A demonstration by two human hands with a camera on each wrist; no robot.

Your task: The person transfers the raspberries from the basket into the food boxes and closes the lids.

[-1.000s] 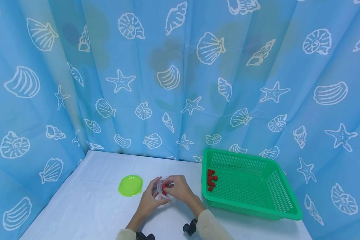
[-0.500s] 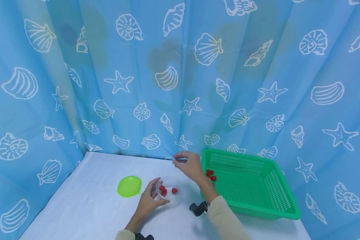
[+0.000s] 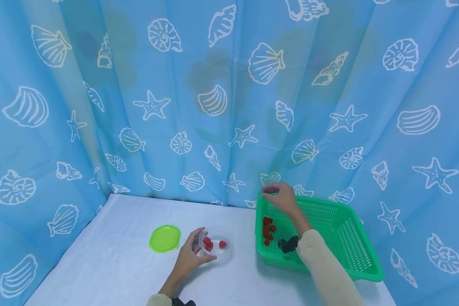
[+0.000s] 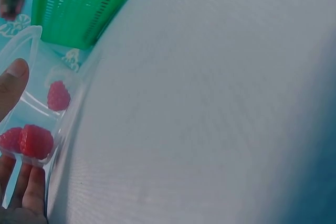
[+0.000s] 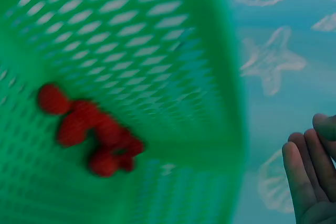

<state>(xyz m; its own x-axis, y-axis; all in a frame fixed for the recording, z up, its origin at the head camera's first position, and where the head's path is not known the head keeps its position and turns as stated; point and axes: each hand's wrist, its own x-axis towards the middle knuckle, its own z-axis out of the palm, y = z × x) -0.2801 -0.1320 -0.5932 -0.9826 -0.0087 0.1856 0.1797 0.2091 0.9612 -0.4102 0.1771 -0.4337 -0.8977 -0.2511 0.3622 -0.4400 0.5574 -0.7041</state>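
Note:
My left hand (image 3: 187, 257) grips a small clear plastic tub (image 3: 221, 255) on the table, thumb at the near rim and fingers behind it. Inside, a few raspberries cluster at the left, and a single raspberry (image 3: 222, 244) sits apart; the left wrist view shows a red raspberry (image 4: 37, 141) close to the fingers. Over the far left corner of a green perforated basket (image 3: 361, 250) is my right hand (image 3: 284, 197), fingers loosely bent and nothing between them. Several raspberries (image 5: 107, 129) lie along the basket's left side.
A lime-green lid (image 3: 165, 239) lies flat on the white tablecloth (image 3: 126, 250), left of the tub. Behind the table hangs a blue shell-print curtain (image 3: 214, 148). Dark wrist-worn cameras sit at both wrists; the right one (image 3: 288, 244) overlaps the basket.
My right hand has left the tub, rising and swinging right to the basket; a lone raspberry now shows in the tub's right part. The left hand keeps its grip on the tub.

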